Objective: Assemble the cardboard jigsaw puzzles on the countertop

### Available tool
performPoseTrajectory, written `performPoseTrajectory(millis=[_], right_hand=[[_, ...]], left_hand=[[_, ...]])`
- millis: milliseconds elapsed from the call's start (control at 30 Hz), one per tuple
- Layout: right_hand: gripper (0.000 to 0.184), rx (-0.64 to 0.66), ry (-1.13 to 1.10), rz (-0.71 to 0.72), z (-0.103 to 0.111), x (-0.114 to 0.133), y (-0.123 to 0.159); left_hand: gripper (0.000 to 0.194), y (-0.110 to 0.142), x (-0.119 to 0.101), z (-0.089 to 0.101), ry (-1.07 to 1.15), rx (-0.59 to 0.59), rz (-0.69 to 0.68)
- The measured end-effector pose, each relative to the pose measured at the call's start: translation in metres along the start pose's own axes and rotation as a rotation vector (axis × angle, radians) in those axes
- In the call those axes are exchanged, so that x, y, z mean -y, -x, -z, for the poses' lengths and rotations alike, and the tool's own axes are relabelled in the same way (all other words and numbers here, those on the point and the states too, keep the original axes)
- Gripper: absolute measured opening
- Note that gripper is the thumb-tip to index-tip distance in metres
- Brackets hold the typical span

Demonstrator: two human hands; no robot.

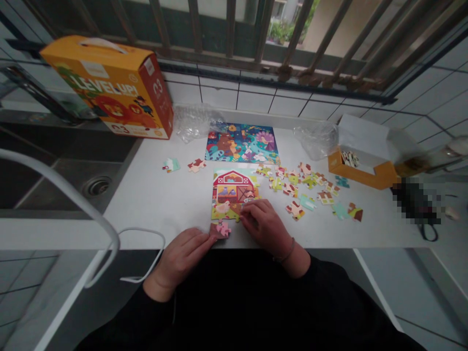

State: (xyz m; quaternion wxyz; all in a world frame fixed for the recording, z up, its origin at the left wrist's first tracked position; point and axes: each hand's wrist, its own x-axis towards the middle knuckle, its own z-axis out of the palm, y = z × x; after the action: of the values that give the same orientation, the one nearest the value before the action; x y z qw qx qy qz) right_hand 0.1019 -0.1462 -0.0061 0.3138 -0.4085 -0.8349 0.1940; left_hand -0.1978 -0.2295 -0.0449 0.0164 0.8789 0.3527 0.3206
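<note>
Barn puzzle (234, 194), part-built, ctr of frame.
Lower R edge at curled fingers of R hand (266, 225), can't tell if pinching anything; at lower L edge, pink pc (222, 229) touched by pressed-tog. fingers of L hand (185, 256). Loose pcs (290, 189) R of ctr, animal-scene board (241, 143) above, orange box (113, 92) upper L.

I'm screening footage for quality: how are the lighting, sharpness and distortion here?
Head view: dim indoors, brighter daylight beyond the window bars; small glints on the clear plastic wrap; fine detail soft on the puzzle pieces; wide-angle stretch seems to skew the orange box; a dark object at right pixelated.
</note>
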Motion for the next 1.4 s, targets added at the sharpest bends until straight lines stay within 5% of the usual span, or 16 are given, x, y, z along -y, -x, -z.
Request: performPoseTrajectory(millis=[200, 433, 800, 1033, 1400], right_hand=[[0.032, 0.148, 0.175, 0.117, -0.006, 0.004, 0.011], [0.034, 0.206, 0.206, 0.145, -0.004, 0.007, 0.011], [0.037, 0.237, 0.237, 0.160, -0.004, 0.008, 0.009], [0.039, 0.237, 0.239, 0.161, -0.004, 0.010, 0.008], [0.039, 0.238, 0.245, 0.167, -0.006, 0.009, 0.010]], left_hand=[[0.068, 0.003, 0.000, 0.000, -0.035, -0.001, -0.007], [0.067, -0.013, -0.004, 0.006, 0.006, -0.008, 0.002], [0.018, -0.035, 0.005, 0.010, 0.024, 0.083, 0.108], [0.026, -0.042, 0.003, 0.007, 0.136, 0.160, 0.159], [0.032, -0.046, -0.003, 0.005, 0.049, 0.124, 0.137]])
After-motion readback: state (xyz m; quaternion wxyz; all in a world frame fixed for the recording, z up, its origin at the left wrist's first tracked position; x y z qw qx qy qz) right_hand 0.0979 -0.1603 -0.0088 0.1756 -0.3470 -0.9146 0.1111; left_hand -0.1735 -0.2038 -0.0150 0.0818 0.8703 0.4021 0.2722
